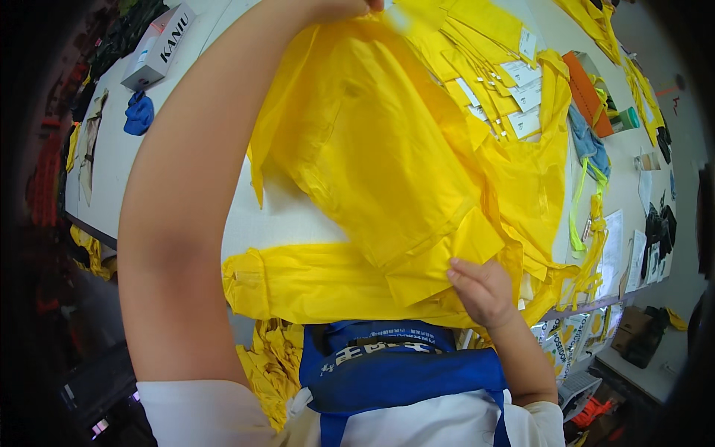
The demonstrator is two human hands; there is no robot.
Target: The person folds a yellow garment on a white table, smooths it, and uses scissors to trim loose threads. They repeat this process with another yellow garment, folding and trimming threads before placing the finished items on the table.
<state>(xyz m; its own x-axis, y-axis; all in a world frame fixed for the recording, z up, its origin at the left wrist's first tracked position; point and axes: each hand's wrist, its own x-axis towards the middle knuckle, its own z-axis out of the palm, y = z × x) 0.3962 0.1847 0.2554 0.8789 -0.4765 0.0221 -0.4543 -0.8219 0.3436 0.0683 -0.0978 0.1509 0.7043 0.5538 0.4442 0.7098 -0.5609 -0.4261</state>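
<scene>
A large yellow garment (372, 141) of thin, smooth cloth hangs spread out between my hands, its far end lifted above the table. My left hand (346, 7), partly cut off by the top edge, is closed on the upper end of the cloth. Down at the lower right, my right hand (482, 292) pinches the folded hem between thumb and fingers. Beneath, a long yellow strip of cloth (320, 279), shaped like a sleeve, lies along the table's near edge. More loose yellow cloth (532, 186) lies to the right of the garment.
Folded yellow garments with white tags (488, 71) overlap at the back of the white table (179, 97). A white box (158, 46) and a blue cloth item (139, 113) sit left. An orange box (587, 93) and papers (611, 253) are right. Yellow cloth (275, 365) heaps below the near edge.
</scene>
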